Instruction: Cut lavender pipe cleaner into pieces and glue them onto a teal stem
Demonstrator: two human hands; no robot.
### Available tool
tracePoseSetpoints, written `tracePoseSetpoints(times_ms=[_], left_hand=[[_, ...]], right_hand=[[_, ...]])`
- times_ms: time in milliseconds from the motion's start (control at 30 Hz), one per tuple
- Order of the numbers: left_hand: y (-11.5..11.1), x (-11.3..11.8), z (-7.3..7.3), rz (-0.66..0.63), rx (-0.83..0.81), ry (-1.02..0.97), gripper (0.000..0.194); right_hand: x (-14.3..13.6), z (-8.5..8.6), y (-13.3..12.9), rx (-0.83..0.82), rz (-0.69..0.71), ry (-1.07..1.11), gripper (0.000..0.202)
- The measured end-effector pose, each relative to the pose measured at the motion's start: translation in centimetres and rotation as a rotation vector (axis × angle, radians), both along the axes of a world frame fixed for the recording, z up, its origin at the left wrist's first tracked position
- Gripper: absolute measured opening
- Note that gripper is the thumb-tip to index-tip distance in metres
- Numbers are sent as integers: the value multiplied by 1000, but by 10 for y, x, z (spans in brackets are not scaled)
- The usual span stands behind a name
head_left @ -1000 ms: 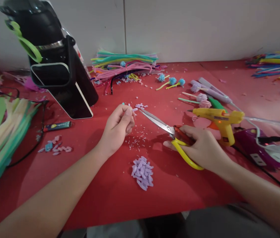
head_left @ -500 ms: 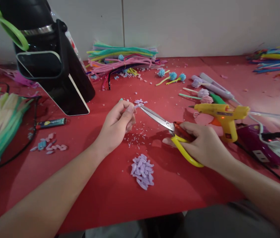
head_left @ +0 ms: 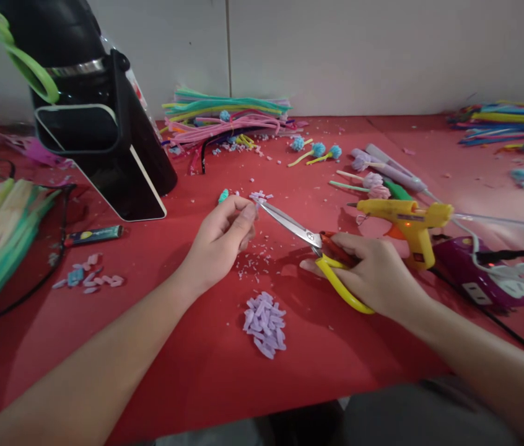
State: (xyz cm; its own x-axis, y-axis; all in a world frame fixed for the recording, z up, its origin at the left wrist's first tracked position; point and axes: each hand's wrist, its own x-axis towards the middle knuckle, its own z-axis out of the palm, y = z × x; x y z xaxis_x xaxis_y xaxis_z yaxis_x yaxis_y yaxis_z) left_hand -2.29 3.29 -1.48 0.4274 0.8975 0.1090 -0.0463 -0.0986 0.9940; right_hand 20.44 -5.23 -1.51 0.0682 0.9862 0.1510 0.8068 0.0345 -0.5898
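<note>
My left hand (head_left: 218,241) is closed in a pinch between thumb and forefinger on a small lilac pipe cleaner piece, mostly hidden by the fingertips. At those fingertips are the tips of the scissors (head_left: 287,223), whose blades look nearly closed. My right hand (head_left: 385,269) grips the scissors by their red and yellow handles. Just beyond my left fingers lie a few short lilac pieces (head_left: 260,195) and a teal piece (head_left: 223,196). Nearer to me, a heap of cut lilac pieces (head_left: 264,325) rests on the red tabletop (head_left: 187,365), with tiny trimmings (head_left: 253,266) scattered behind it.
A black tumbler with a phone (head_left: 144,179) stands at left, near a lighter (head_left: 95,235) and pipe cleaners (head_left: 2,241). More pipe cleaners (head_left: 229,105) lie at the back. On the right are a yellow glue gun (head_left: 406,214), its cord, and a purple power strip (head_left: 480,272).
My left fingertips have shifted slightly right, closer to the scissor tips, and less of the lilac piece shows. The whole view has moved a little. Both grips stay the same.
</note>
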Motion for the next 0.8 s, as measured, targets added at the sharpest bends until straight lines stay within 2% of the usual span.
tracePoseSetpoints(times_ms=[300,467,633,800], left_hand=[[0,-2,1,-22,13,-19,22],[-2,0,-1,13,5,-41,24],[-4,4,3,66,-3,-80,27],[-5,8,6,106,-7,-125,26]], right_hand=[[2,-1,-1,54,-16,-395,63],[2,1,2,13,-14,-606,46],[-1,3,8,-113,-20,-677,28],[-6,7,11,-209,-11,-678,24]])
